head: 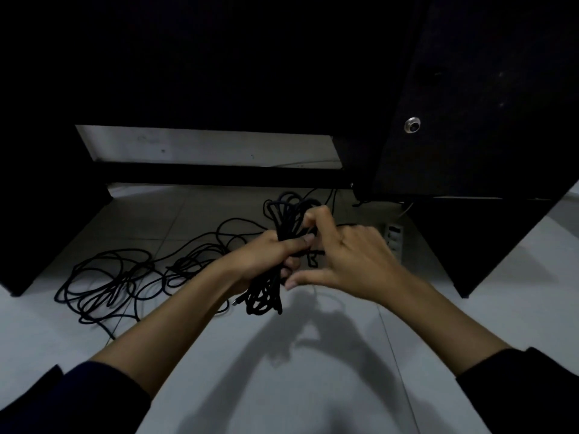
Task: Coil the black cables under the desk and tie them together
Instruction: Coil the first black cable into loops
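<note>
1. The left hand (269, 258) is gripping a bundle of coiled black cable (283, 220) around its middle, with fingers curled tightly round the strands and the thumb lying across the front.
2. The bundle is standing roughly upright in that fist, held above the floor in the middle of the scene; its upper loops are fanning out above the hand, and its lower loops (264, 300) are hanging below the wrist.
3. The right hand (351, 255) is sitting just right of the bundle, touching it. Its thumb and forefinger are pinching at the upper strands, while the little finger is stretching out toward the left beneath the fist. Which strand it is pinching is too dark to tell.
4. A short cable end (312, 258) is showing between the two hands.
5. More loose black cable (109, 280) is lying in untidy loops on the pale tiled floor (282, 386), to the left of the hands, and strands are running from that heap toward the held bundle.
6. A light-coloured power strip (394, 234) is lying on the floor just beyond the right hand, partly hidden by it.
7. The dark desk panel (470, 104), with a round metal fitting (412, 124), is filling the far right.
8. Dark sleeves (532, 386) are covering both forearms near the bottom edge.
</note>
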Motion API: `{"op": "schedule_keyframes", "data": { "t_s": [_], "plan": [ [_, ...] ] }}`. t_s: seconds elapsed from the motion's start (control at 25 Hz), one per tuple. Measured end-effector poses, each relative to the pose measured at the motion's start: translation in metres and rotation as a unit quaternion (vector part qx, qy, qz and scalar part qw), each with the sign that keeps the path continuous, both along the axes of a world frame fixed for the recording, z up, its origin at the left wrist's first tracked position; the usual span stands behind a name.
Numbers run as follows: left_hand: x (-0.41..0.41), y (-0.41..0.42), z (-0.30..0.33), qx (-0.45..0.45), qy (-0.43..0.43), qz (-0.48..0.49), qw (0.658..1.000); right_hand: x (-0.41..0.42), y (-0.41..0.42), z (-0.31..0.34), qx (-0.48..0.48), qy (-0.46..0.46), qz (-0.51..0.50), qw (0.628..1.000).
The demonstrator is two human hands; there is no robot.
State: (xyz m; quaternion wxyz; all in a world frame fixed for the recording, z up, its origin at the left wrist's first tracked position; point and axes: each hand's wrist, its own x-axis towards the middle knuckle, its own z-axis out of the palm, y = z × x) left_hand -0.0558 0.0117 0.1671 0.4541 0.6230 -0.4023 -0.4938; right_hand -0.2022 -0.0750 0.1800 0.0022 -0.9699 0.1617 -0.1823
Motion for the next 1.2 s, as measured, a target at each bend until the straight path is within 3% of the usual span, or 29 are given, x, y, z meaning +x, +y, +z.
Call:
{"op": "schedule_keyframes", "data": {
  "t_s": [0.12, 0.28, 0.4, 0.56, 0.72, 0.96, 1.2],
  "plan": [
    [0.004, 0.004, -0.003, 0.001, 0.011, -0.018, 1.000, -0.010, -0.022, 0.005, -0.015, -0.013, 0.037, 0.999],
    [0.004, 0.010, 0.000, 0.000, 0.022, -0.063, 0.998, -0.015, -0.044, 0.009, 0.083, -0.051, 0.069, 0.993],
    [0.003, 0.011, -0.001, -0.043, 0.073, -0.061, 0.995, -0.017, -0.051, 0.007, 0.176, -0.099, 0.038, 0.979],
    [0.008, 0.007, -0.002, -0.098, 0.126, 0.018, 0.987, -0.027, -0.055, -0.004, 0.373, -0.148, -0.002, 0.916],
    [0.010, 0.003, -0.009, -0.110, 0.074, 0.066, 0.989, -0.021, -0.043, -0.003, 0.517, -0.197, 0.011, 0.833],
    [0.003, -0.001, -0.014, -0.091, 0.015, 0.108, 0.990, 0.004, -0.018, 0.014, 0.588, -0.266, 0.032, 0.763],
    [-0.003, 0.000, -0.011, -0.121, 0.087, 0.018, 0.989, 0.016, -0.015, 0.020, 0.583, -0.297, 0.035, 0.756]
  ]
}}
